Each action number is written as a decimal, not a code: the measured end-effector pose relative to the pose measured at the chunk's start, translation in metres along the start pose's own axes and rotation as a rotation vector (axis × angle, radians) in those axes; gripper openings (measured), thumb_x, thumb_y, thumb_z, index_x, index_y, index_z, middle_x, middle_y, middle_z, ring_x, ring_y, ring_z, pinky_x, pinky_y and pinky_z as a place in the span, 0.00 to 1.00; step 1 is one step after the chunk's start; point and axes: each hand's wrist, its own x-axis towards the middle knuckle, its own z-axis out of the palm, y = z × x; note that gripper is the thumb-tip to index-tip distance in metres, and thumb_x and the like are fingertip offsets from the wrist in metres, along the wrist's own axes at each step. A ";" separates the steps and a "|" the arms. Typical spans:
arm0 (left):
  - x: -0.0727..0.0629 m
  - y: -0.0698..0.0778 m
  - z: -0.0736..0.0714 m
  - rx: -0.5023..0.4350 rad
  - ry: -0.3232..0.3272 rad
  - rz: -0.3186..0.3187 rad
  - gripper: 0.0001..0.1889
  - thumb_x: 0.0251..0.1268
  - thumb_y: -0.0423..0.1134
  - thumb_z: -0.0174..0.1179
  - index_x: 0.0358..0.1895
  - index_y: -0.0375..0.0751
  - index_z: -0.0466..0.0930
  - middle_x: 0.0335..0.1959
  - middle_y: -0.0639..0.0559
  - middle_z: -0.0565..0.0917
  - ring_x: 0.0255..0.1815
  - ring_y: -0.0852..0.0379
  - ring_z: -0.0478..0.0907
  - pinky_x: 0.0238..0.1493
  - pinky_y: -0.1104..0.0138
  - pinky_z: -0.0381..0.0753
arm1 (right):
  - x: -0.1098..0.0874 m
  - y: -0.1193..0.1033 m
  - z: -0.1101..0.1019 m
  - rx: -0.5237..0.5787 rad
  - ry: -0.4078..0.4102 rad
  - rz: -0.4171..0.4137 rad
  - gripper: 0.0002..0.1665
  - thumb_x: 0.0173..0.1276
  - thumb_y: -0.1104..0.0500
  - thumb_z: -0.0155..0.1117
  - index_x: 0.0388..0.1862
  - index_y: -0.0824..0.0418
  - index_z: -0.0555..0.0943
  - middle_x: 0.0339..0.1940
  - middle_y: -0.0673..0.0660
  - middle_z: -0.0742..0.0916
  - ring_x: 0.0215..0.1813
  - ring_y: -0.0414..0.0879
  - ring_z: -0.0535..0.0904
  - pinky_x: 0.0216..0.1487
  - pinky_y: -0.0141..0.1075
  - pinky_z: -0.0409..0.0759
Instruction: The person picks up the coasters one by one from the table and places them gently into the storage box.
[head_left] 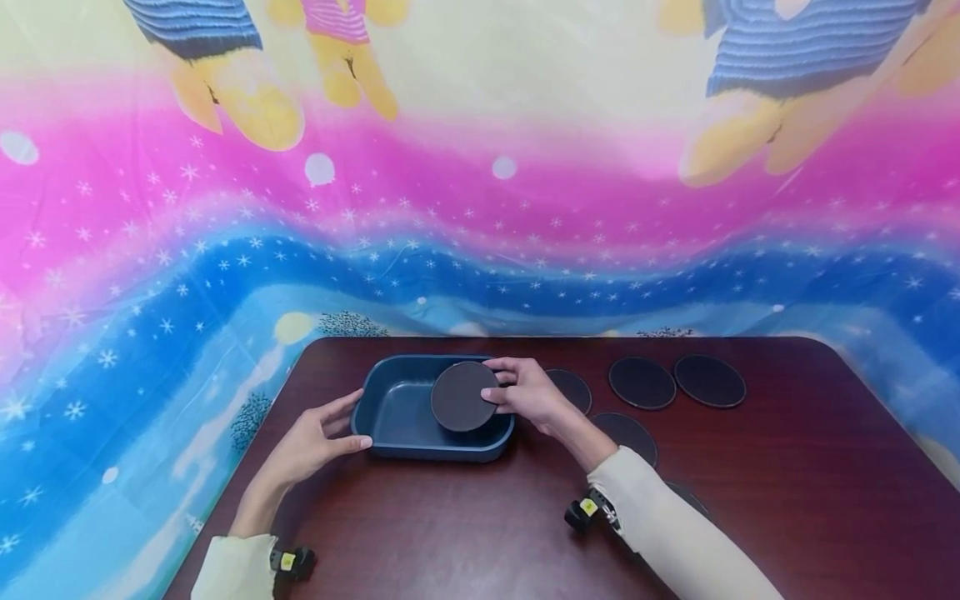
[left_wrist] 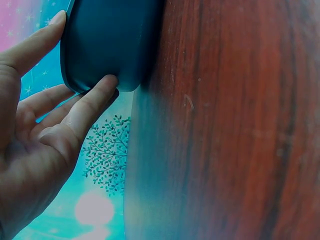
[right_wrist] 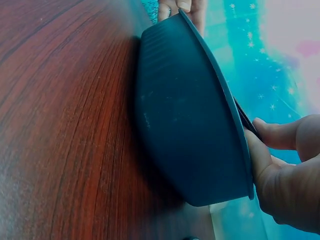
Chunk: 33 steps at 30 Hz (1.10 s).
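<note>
A dark blue rectangular dish [head_left: 393, 450] with rounded corners rests on the table. My right hand [head_left: 531, 393] pinches a round, flat, dark brown coaster [head_left: 463, 397] by its right edge. The coaster is tilted over the right part of the dish. Only its thin edge shows in the right wrist view, beyond the dish rim [right_wrist: 220, 75]. At the dish's left end, my left hand [head_left: 311, 442] has its thumb and fingers spread, touching the rim and wall. Its fingertips lie against the outer wall [left_wrist: 107, 45] in the left wrist view.
Several more round brown coasters lie to the right: one [head_left: 642, 382] and another [head_left: 710, 381] near the back edge, others [head_left: 572, 390] partly hidden by my right hand and arm. A printed cloth [head_left: 480, 200] hangs behind the reddish-brown table [head_left: 435, 533].
</note>
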 end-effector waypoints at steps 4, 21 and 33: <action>0.000 0.000 0.000 0.001 0.000 -0.002 0.46 0.69 0.45 0.76 0.85 0.42 0.62 0.78 0.31 0.73 0.74 0.33 0.78 0.59 0.57 0.90 | 0.001 -0.001 0.002 -0.014 0.000 0.006 0.33 0.76 0.69 0.69 0.78 0.63 0.75 0.59 0.67 0.88 0.46 0.47 0.92 0.53 0.45 0.92; -0.001 0.001 0.001 0.013 -0.002 0.001 0.46 0.69 0.45 0.75 0.85 0.42 0.62 0.78 0.30 0.73 0.74 0.32 0.78 0.59 0.55 0.90 | -0.008 -0.013 0.007 -0.308 0.034 -0.093 0.29 0.77 0.62 0.70 0.75 0.63 0.78 0.67 0.66 0.87 0.63 0.57 0.89 0.62 0.48 0.89; -0.001 0.001 0.001 0.020 0.001 0.007 0.45 0.70 0.45 0.75 0.85 0.41 0.62 0.79 0.31 0.72 0.74 0.32 0.78 0.59 0.56 0.90 | -0.035 -0.020 -0.024 -0.352 0.037 -0.196 0.31 0.80 0.56 0.68 0.78 0.57 0.76 0.76 0.64 0.82 0.74 0.59 0.82 0.69 0.52 0.84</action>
